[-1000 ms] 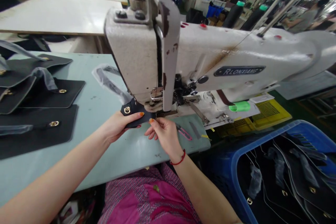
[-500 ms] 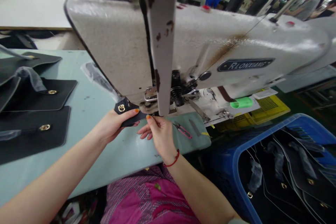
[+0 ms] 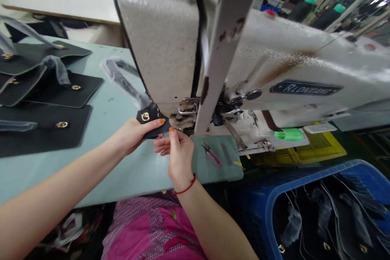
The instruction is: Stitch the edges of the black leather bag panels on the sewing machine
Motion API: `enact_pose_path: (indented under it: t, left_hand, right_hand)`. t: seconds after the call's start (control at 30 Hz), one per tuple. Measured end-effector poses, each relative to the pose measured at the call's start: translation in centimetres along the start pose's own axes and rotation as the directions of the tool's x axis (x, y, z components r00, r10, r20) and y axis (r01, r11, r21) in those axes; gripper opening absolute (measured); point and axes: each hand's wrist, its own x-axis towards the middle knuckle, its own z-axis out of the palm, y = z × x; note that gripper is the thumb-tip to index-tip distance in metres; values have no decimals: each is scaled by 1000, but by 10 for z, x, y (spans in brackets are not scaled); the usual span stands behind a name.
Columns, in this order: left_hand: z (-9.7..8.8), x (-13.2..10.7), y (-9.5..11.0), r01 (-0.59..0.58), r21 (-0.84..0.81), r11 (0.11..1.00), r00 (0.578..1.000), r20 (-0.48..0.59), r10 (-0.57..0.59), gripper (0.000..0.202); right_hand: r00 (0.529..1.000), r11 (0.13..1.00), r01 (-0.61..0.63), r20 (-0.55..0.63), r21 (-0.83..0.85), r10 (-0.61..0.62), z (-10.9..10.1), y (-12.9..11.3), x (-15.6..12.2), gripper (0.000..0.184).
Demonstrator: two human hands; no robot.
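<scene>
My left hand grips a black leather bag piece, thumb on top and fingers beneath. The piece carries a gold ring fitting and a strap handle wrapped in clear plastic, which loops back over the table. At the piece's right-hand edge, the thumb and forefinger of my right hand pinch it, with the other fingers extended to the left. Both hands are just in front of the presser area of a white sewing machine. The machine's upright bar hides part of the needle area.
Black bag panels with gold fittings and wrapped handles lie on the left of the pale green table. Pink thread snips lie right of my hands. A blue basket holds more panels. A yellow crate sits behind it.
The view has shifted, so the machine appears farther right. More of the wrapped handle's loop shows beside the machine head. Both hands keep their hold on the leather piece.
</scene>
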Motion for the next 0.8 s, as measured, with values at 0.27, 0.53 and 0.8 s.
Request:
enact_pose_path:
  t: [0.27,0.53,0.8]
  left_hand:
    - [16,-19,-20,-63,-164,984,982,-184,32,32]
    - [56,-44,-41,-235,-363,902,911,-406,74,33]
    - [114,-67,-65,-334,-368,868,826,-558,81,43]
  right_hand:
    - [999,999,20,27,-42,-19,-8,3,3,40]
    - [993,991,3,119,-133,13,-25,-13,2,41]
    - [982,952,52,191,-301,7,-51,-32,12,43]
